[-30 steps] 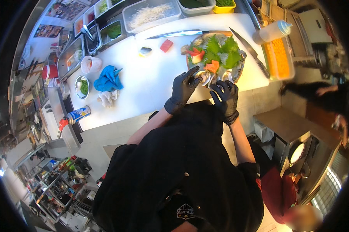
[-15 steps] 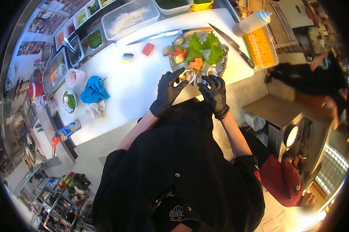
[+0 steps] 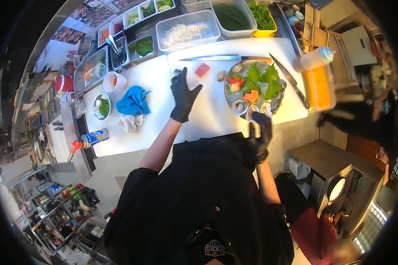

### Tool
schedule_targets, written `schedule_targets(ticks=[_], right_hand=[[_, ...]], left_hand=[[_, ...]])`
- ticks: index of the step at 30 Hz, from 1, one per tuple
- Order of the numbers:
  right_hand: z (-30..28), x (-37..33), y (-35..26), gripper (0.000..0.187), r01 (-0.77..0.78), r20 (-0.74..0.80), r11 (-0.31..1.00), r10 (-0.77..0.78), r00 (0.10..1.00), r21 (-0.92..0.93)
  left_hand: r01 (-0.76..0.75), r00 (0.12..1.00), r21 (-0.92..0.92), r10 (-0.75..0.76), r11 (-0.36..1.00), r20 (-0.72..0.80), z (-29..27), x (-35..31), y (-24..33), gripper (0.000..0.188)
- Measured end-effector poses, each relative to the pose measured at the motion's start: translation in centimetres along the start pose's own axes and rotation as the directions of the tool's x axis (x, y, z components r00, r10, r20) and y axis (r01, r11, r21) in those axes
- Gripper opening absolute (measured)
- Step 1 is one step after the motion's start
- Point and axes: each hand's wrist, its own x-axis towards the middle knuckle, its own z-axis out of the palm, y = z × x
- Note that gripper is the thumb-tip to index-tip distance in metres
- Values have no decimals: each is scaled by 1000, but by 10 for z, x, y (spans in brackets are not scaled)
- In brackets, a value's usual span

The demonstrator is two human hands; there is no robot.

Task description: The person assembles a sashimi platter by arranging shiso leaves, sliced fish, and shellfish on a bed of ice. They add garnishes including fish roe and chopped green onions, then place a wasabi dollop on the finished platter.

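Note:
My left hand (image 3: 184, 98), in a black glove, reaches over the white cutting board with its thumb spread wide. Its fingertips are at a small silver-skinned piece of fish (image 3: 176, 72), which they partly cover. A red block of fish (image 3: 202, 70) lies just to the right. My right hand (image 3: 261, 136), also gloved, is at the near rim of a round platter, thumb and fingers apart with nothing visible between them. Along that rim sit several oysters in shells (image 3: 240, 107). Green shiso leaves (image 3: 269, 80), orange fish slices (image 3: 251, 96) and red-and-white pieces (image 3: 235, 83) lie on the platter.
Behind the platter lie a long knife (image 3: 216, 57) and, right of it, a dark knife (image 3: 291, 83). A squeeze bottle (image 3: 314, 59) stands by an orange-filled tub (image 3: 320, 88). At left are a blue cloth (image 3: 134, 101), a herb bowl (image 3: 102, 107) and a torch (image 3: 93, 138).
My left hand has left the oysters and moved left to the silver-skinned fish piece. My right hand has drawn back slightly toward me, and the view has shifted.

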Motion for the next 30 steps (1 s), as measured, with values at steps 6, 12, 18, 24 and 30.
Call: schedule_targets(ticks=[6, 12, 18, 24, 30], right_hand=[[75, -12, -19, 25, 121, 324, 978, -171, 930, 168], [88, -33, -5, 28, 2, 486, 997, -38, 873, 76], [117, -36, 9, 76, 25, 535, 993, 39, 844, -112], [170, -4, 13, 61, 99, 575, 983, 7, 818, -152], [193, -12, 20, 27, -374, 458, 924, 297, 838, 85]], left_hand=[[-61, 985, -48, 68, 997, 156, 52, 48, 5, 52], [-3, 942, -424, 145, 906, 301, -23, 22, 2, 37], [-177, 875, -282, 282, 943, 394, -75, -43, -2, 61], [412, 910, -456, -380, 789, 164, -82, -80, -6, 51], [846, 520, -507, -469, 165, 714, -68, -96, 16, 45]])
